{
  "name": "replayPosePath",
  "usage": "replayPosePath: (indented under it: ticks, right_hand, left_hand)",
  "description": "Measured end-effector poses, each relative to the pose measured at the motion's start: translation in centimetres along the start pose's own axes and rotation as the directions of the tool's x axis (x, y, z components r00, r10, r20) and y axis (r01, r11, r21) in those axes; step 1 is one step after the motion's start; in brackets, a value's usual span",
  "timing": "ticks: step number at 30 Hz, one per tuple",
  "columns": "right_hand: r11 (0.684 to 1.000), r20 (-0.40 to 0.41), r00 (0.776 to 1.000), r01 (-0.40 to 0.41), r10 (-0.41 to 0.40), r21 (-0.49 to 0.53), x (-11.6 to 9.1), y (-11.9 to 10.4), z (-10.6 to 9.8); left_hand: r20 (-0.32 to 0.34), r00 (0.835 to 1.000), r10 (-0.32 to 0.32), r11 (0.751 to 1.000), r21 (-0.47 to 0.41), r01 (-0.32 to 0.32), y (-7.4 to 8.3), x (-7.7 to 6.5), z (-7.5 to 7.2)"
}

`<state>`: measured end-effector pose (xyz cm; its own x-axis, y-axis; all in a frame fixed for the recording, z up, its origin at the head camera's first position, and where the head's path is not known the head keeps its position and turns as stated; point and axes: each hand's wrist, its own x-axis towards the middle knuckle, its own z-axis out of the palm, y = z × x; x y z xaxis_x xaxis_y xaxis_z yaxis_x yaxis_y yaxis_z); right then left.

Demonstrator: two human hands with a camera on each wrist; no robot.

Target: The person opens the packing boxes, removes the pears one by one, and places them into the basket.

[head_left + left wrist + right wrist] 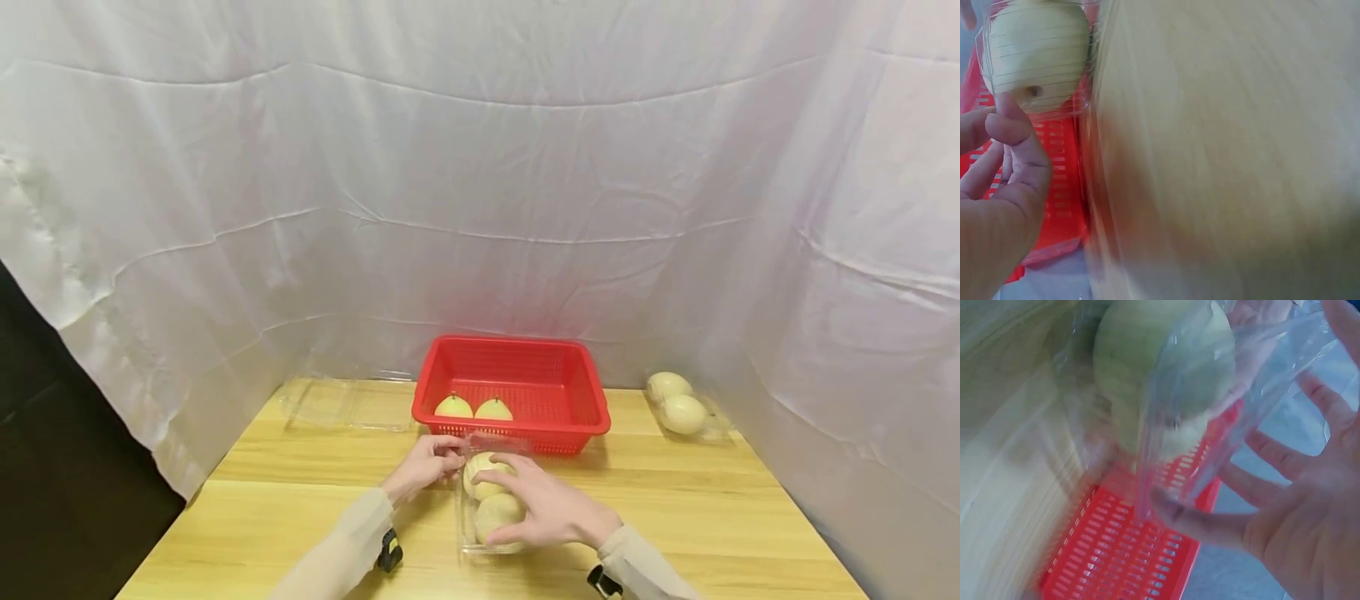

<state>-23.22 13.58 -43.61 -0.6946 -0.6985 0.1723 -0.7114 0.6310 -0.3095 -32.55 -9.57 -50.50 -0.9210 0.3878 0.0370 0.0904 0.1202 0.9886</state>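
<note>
You've got a pale, satiny curtain (480, 175) walling off the back and both sides, with crease lines running across and a faint pink tint low at centre. Your wood tabletop (300, 508) is light yellow, grain running crosswise. Past the curtain's slanted left edge you see a black area (75, 450), can't tell what. Light's soft.

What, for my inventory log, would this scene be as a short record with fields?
Surface: wooden table
Container: red plastic basket, two pears at its near left
In front of it: clear plastic clamshell holding two more pears
Left hand: curled at the clamshell's far left edge
Right hand: spread over the clamshell
Back left: clear plastic packaging
Back right: two pale fruits
</note>
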Motion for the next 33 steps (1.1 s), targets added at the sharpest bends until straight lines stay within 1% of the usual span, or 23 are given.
replayPosePath:
  ticks: [4, 7, 9, 11, 12, 13, 15, 17, 19, 22, 23, 25, 27, 29, 33]
  right_hand:
    - [0.994, -0.032, 0.999, 0.019, -0.016, 0.11, -0.5, 0.4, -0.7]
    - [0.981, -0.062, 0.997, 0.056, -0.045, 0.186, -1.0, 0.8, -1.2]
    - [0.964, -0.088, 0.994, 0.089, -0.069, 0.249, -1.3, 1.0, -1.6]
    - [0.942, -0.117, 0.99, 0.112, -0.079, 0.315, -1.6, 1.1, -2.0]
    - [0.93, -0.13, 0.989, 0.112, -0.07, 0.351, -1.7, 1.1, -2.2]
    - [0.919, -0.14, 0.989, 0.099, -0.048, 0.38, -1.7, 1.0, -2.4]
    - [0.91, -0.162, 0.987, 0.06, 0.008, 0.411, -1.8, 0.7, -2.8]
    - [0.91, -0.191, 0.979, 0.012, 0.074, 0.414, -1.8, 0.4, -3.3]
    - [0.916, -0.217, 0.966, -0.046, 0.143, 0.398, -1.9, 0.2, -3.8]
    - [0.913, -0.228, 0.952, -0.102, 0.205, 0.396, -2.4, 0.2, -4.5]
    - [0.906, -0.216, 0.952, -0.113, 0.216, 0.408, -2.6, 0.3, -4.8]
    - [0.887, -0.166, 0.956, -0.147, 0.241, 0.437, -3.3, 0.7, -5.4]
    - [0.859, -0.101, 0.96, -0.183, 0.26, 0.478, -4.0, 1.2, -6.1]
    - [0.828, -0.028, 0.959, -0.229, 0.283, 0.512, -4.8, 1.9, -6.8]
    - [0.8, 0.078, 0.954, -0.287, 0.29, 0.527, -6.4, 3.4, -7.9]
  left_hand:
    - [0.008, 1.0, -0.007, 1.0, -0.005, 0.007, 0.1, -0.1, -0.1]
    - [0.021, 1.0, -0.016, 1.0, -0.001, 0.017, 0.2, -0.1, -0.2]
    - [0.03, 1.0, -0.007, 1.0, 0.007, 0.007, 0.3, -0.1, -0.2]
    - [0.036, 0.999, 0.004, 1.0, 0.011, -0.005, 0.3, -0.1, -0.3]
    - [0.039, 0.999, 0.01, 1.0, 0.01, -0.01, 0.3, 0.0, -0.3]
    - [0.041, 0.999, 0.016, 1.0, 0.008, -0.017, 0.3, 0.0, -0.3]
    - [0.046, 0.999, 0.013, 1.0, -0.006, -0.013, 0.3, 0.0, -0.4]
    - [0.049, 0.999, 0.004, 1.0, -0.019, -0.003, 0.3, -0.1, -0.4]
    - [0.05, 0.999, 0.001, 1.0, -0.012, -0.001, 0.3, -0.2, -0.4]
    - [0.058, 0.998, 0.0, 1.0, -0.007, 0.0, 0.2, -0.4, -0.4]
    - [0.061, 0.998, -0.001, 1.0, -0.009, 0.001, 0.1, -0.5, -0.4]
    - [0.064, 0.998, -0.004, 1.0, -0.019, 0.005, 0.1, -0.5, -0.4]
    - [0.063, 0.998, -0.006, 1.0, -0.03, 0.008, 0.2, -0.5, -0.3]
    - [0.06, 0.998, -0.003, 1.0, -0.03, 0.005, 0.2, -0.4, -0.3]
    - [0.056, 0.998, -0.003, 1.0, -0.022, 0.004, 0.4, -0.3, -0.2]
